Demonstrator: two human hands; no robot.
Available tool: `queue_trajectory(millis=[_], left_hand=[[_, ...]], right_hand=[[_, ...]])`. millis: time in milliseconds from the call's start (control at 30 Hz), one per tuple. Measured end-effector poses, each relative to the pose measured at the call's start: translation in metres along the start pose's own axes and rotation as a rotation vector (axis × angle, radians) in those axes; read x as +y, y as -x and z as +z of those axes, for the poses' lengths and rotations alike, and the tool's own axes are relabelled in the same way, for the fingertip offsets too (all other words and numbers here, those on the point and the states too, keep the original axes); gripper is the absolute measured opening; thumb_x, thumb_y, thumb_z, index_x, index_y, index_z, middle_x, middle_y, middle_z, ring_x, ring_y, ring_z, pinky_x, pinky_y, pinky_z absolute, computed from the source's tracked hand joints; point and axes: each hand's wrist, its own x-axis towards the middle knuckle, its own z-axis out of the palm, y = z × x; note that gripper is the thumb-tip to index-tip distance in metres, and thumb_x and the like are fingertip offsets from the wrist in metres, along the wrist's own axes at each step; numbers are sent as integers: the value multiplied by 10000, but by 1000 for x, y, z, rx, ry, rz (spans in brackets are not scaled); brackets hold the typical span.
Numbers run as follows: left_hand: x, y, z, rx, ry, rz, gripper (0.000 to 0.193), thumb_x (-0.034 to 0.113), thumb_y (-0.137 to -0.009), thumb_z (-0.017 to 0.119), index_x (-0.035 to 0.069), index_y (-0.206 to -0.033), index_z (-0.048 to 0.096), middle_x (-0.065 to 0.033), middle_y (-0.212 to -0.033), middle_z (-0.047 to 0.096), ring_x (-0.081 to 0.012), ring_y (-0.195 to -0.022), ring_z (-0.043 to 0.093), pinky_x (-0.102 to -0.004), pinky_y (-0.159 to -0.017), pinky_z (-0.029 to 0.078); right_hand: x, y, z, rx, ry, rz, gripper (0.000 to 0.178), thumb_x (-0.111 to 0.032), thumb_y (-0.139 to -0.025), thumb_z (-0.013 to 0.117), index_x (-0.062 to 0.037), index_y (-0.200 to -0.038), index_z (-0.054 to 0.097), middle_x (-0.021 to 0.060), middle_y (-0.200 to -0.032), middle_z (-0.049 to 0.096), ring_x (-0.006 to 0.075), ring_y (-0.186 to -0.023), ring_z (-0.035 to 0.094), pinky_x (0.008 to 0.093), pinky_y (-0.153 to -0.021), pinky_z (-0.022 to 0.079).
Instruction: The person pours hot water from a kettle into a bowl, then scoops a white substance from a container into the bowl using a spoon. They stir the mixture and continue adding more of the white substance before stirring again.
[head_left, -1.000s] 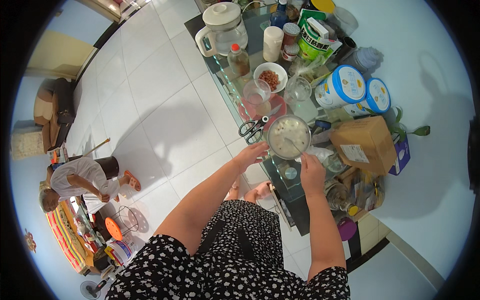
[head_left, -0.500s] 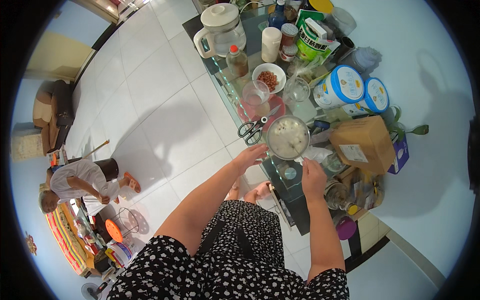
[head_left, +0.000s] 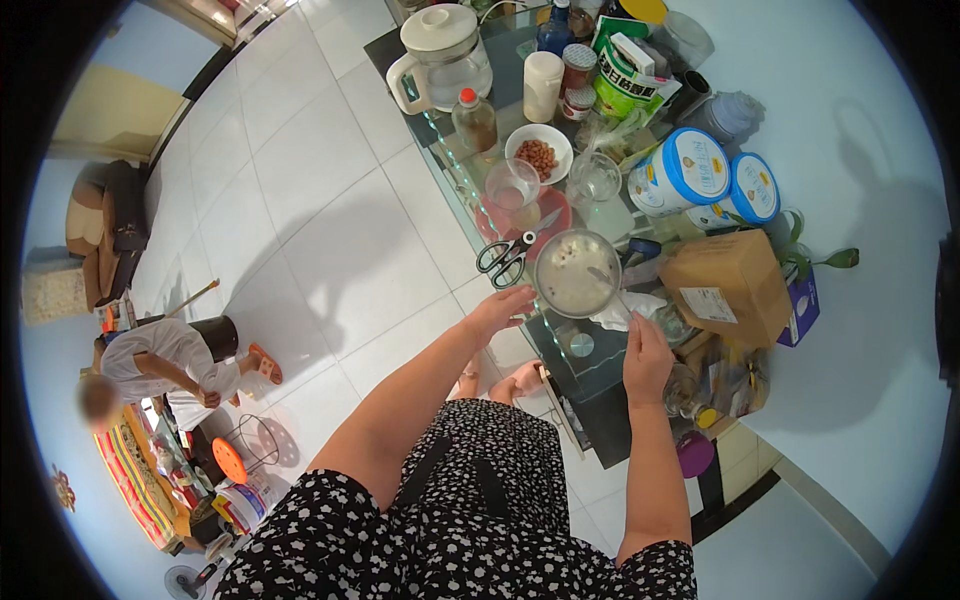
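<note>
A round clear bowl (head_left: pixel 578 291) of whitish, cloudy liquid with pale lumps stands on the dark glass table. My right hand (head_left: pixel 649 352) is closed around the handle of a spoon (head_left: pixel 604 276), whose bowl dips into the liquid. At the bowl's near left side is my left hand (head_left: pixel 502 309), its fingers stretched out and the tips against or very close to the rim. Black-handled scissors (head_left: pixel 508 258) lie beside the bowl, their blades over a pink dish (head_left: pixel 560 207).
Beyond are a clear cup (head_left: pixel 512 184), a white bowl of reddish-brown nuts (head_left: pixel 553 133), a bottle (head_left: pixel 474 122) and a glass kettle (head_left: pixel 455 75). Blue-lidded tins (head_left: pixel 660 180), a cardboard box (head_left: pixel 727 289) and jars crowd the wall side. A person (head_left: pixel 165 355) sits far left.
My right hand has moved slightly right and away from the bowl's edge, swinging the spoon in the liquid. The pale lumps have shifted. My left hand stays in place.
</note>
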Motion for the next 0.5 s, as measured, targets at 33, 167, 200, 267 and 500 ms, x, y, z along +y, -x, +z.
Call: queue_trajectory(millis=[33,167,200,267,500], left_hand=[[-1,-1,0,-2,8,0,652,483,-931,462,69,-1411,311,-47,-1410,406,-201,-1306,370,-361,-1077,299],[-2,-3,1,-12,8,-8,648,479,-933,460,77,-1417,304,-43,-1408,408,-199,-1305,372,-357,-1074,303],[0,-2,1,-15,0,-13,647,478,-934,459,79,-1418,302,-43,-1408,409,-199,-1304,372,-357,-1072,305],[1,1,1,-12,7,-1,648,479,-934,457,79,-1419,299,-42,-1407,409,-199,-1303,373,-358,-1069,309],[-5,-5,1,-22,15,15,650,475,-939,451,63,-1418,297,-52,-1412,403,-200,-1297,380,-354,-1055,325]], right_hand=[[4,1,2,-36,24,0,176,-136,-902,558,-12,-997,639,113,-904,639,307,-791,613,369,-683,496],[11,5,5,-69,46,21,171,-137,-904,555,-6,-974,638,119,-897,638,311,-793,611,370,-682,494],[9,5,3,-49,33,31,169,-139,-903,556,-5,-968,637,120,-895,637,311,-793,611,371,-682,493],[9,4,1,-25,17,66,176,-146,-904,553,-1,-962,635,127,-898,635,322,-793,607,379,-681,491],[38,24,39,-111,-570,739,252,-178,-949,497,47,-970,609,106,-865,640,206,-739,627,313,-685,526]])
